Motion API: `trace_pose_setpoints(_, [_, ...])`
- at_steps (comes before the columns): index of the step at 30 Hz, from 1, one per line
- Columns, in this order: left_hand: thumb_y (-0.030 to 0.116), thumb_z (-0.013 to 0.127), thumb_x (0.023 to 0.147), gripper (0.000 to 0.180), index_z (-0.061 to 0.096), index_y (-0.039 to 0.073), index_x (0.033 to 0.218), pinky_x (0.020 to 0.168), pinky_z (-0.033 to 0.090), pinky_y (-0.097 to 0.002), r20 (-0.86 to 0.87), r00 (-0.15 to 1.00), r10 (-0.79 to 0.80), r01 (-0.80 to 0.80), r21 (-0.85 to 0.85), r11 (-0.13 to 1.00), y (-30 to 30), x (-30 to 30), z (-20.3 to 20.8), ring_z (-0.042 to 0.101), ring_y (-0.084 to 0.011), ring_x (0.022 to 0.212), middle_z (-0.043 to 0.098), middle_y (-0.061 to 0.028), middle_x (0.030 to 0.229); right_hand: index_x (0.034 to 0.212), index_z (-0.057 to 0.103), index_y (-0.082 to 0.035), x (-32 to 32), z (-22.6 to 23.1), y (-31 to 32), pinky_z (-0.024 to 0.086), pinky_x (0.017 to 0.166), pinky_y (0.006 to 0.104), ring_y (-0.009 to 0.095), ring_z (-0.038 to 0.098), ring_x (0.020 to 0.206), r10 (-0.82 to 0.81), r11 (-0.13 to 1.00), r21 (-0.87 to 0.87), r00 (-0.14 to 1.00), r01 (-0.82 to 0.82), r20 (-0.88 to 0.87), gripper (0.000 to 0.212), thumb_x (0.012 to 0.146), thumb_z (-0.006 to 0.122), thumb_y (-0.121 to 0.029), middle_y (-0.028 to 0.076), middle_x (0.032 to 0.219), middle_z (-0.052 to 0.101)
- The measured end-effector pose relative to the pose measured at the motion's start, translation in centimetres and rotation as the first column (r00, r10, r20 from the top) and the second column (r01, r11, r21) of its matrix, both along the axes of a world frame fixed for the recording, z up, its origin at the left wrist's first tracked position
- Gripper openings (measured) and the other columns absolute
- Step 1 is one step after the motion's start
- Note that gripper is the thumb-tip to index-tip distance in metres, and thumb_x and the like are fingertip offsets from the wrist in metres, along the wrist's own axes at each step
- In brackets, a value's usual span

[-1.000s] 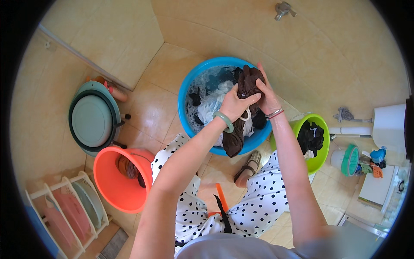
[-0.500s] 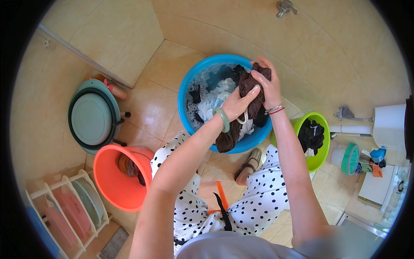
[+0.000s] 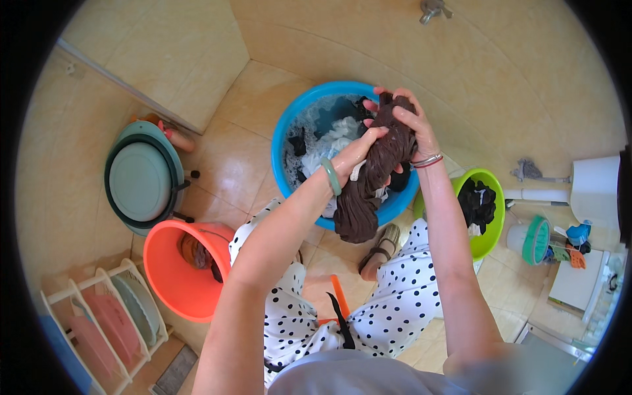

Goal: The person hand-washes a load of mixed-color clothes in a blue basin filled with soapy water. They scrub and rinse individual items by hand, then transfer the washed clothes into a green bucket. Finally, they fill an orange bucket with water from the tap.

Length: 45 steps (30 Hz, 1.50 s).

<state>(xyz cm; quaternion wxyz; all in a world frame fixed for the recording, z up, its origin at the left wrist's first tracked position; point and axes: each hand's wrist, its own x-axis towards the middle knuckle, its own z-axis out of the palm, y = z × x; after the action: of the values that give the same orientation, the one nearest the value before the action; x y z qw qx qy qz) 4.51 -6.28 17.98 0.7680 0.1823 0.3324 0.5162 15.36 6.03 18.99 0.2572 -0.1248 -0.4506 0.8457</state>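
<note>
The dark brown cloth (image 3: 390, 150), bunched lengthwise, is raised over the right part of the blue basin (image 3: 279, 148); its loose lower end covers part of the near rim, and whether it touches that rim cannot be told. Your left hand (image 3: 354, 155) grips it along its left side, and your right hand (image 3: 419, 130) closes around its upper end, so that the bundle lies clasped between both palms; the cloth hides several fingers. In the basin, note sudsy water and white laundry (image 3: 337, 137), partly masked by your left hand. The basin stands on beige floor tiles (image 3: 227, 161) beside a tiled wall (image 3: 342, 43), where the upper edge crops a metal tap (image 3: 432, 9). Farther out, observe a lime-green bucket (image 3: 486, 245) of dark clothes and an orange bucket (image 3: 164, 270), its brown contents shadowed.
</note>
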Motion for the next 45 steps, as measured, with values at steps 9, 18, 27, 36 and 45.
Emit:
trace_pose_setpoints(9, [0.043,0.066,0.089,0.078,0.030,0.003,0.145,0.056,0.057,-0.0338,-0.157,0.939,0.305,-0.324,-0.115,0.939,0.3,1.2,2.0,0.068,-0.0229,0.061,0.065,-0.0163,0.104,0.137,0.049,-0.003,0.1,1.0,1.2,0.057,0.074,0.0329,0.020,0.065,0.087,-0.185,0.972,0.165,0.978,0.168,0.093,0.051,0.087,0.060,-0.003,0.013,0.117,0.061])
trace_pose_setpoints(18, [0.022,0.081,0.070,0.089,0.030,-0.002,0.139,0.095,0.047,-0.0351,-0.723,0.657,0.213,-0.121,0.177,0.977,0.6,2.3,-2.0,0.058,-0.0233,0.112,0.056,-0.0164,0.123,0.097,0.070,-0.001,-1.2,-0.7,0.2,0.047,0.072,0.0234,0.008,0.058,0.079,-0.251,0.873,0.485,0.899,0.049,0.360,0.020,0.093,0.064,-0.019,0.002,0.085,0.066])
trace_pose_setpoints(27, [0.036,0.073,0.071,0.071,0.045,-0.003,0.123,0.079,0.052,-0.0471,-0.983,0.181,0.021,-0.073,0.008,0.997,0.3,3.1,-2.0,0.066,-0.0405,0.089,0.068,-0.0230,0.092,0.081,0.067,-0.001,-2.0,-2.3,-0.8,0.045,0.065,0.0274,0.012,0.057,0.069,-0.434,0.709,0.706,0.797,0.015,0.420,0.027,0.093,0.062,-0.026,0.004,0.074,0.065])
trace_pose_setpoints(36, [0.042,0.074,0.070,0.072,0.047,-0.002,0.121,0.079,0.052,-0.0466,-0.997,0.077,0.001,-0.063,-0.004,0.998,1.0,3.8,-4.8,0.066,-0.0403,0.090,0.069,-0.0232,0.092,0.078,0.069,-0.004,-2.1,-5.2,-0.7,0.048,0.070,0.0338,0.025,0.063,0.070,-0.594,0.633,0.774,0.643,0.004,0.483,0.033,0.090,0.057,-0.032,0.011,0.070,0.065])
trace_pose_setpoints(45, [0.020,0.087,0.071,0.082,0.038,0.001,0.134,0.094,0.048,-0.0372,-0.475,0.596,0.648,-0.593,0.283,0.754,2.8,2.0,-6.8,0.059,-0.0214,0.109,0.059,-0.0112,0.123,0.149,0.032,-0.014,1.4,-6.0,2.6,0.034,0.106,0.0503,0.024,0.042,0.130,-0.128,0.985,0.175,0.715,0.008,0.687,0.089,0.086,0.045,-0.075,0.009,0.146,0.039])
